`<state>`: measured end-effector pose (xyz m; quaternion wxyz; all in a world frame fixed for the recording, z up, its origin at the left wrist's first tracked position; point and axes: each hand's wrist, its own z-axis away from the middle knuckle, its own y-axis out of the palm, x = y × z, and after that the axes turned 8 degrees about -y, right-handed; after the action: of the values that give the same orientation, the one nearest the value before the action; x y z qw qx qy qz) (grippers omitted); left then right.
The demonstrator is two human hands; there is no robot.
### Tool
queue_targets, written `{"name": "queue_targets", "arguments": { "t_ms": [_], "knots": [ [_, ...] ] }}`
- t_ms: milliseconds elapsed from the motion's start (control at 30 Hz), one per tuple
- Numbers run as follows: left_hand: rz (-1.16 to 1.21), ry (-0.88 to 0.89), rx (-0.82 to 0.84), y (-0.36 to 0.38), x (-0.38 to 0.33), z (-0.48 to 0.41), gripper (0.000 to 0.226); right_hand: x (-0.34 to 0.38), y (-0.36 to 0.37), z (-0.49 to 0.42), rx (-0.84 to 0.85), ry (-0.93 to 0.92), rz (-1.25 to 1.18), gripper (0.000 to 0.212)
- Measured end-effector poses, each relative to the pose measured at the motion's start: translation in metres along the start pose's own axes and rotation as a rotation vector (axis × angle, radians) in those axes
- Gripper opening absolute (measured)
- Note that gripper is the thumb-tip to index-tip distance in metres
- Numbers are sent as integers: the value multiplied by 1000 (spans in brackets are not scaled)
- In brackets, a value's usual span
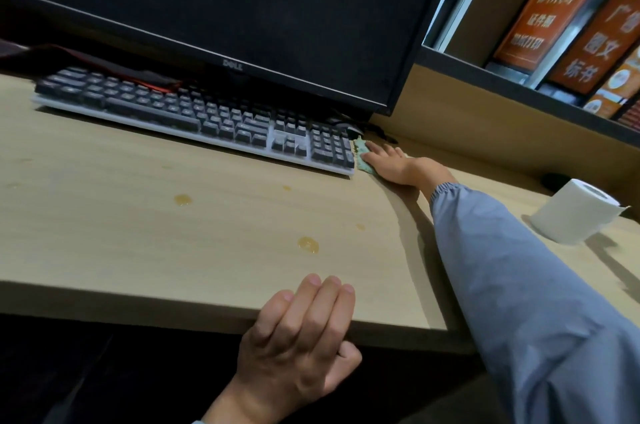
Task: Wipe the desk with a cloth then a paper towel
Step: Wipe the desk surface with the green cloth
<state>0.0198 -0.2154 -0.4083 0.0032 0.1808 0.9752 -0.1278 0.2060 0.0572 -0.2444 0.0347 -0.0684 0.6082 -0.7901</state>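
Observation:
A light wooden desk [104,216] fills the view, with yellowish liquid spots [308,245] on its middle and another spot [182,199] to the left. My right hand [394,164] is stretched far out, pressing flat on a green cloth [362,155] beside the right end of the keyboard. Most of the cloth is hidden under my palm. My left hand [304,330] grips the desk's front edge, fingers curled over the top. A white paper towel roll [575,212] lies on its side at the right.
A grey keyboard [194,115] with a white base lies across the back of the desk under a dark monitor [225,8]. A raised wooden ledge and shelf with orange signs [554,8] run along the right. A small dark object [554,179] sits behind the roll.

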Motion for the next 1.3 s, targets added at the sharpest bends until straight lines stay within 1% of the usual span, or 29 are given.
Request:
{"name": "queue_targets", "arguments": {
  "t_ms": [100,367,667,900,1200,1300],
  "knots": [
    [-3,-4,-21,4,-1,-1,66,-4,-3,-11,11,14,19,69],
    [-16,4,-55,7,1,-3,61,-3,0,-9,-22,-12,18,63],
    [-18,-18,-41,3,1,-4,56,-4,10,7,-29,-78,0,63],
    [19,-51,-1,-6,0,-4,54,2,19,30,-40,-99,17,65],
    [33,-57,86,-17,3,-2,57,12,29,71,-44,-109,52,61],
    [36,-61,108,-21,3,-2,55,16,32,86,-34,-116,46,60]
  ]
}}
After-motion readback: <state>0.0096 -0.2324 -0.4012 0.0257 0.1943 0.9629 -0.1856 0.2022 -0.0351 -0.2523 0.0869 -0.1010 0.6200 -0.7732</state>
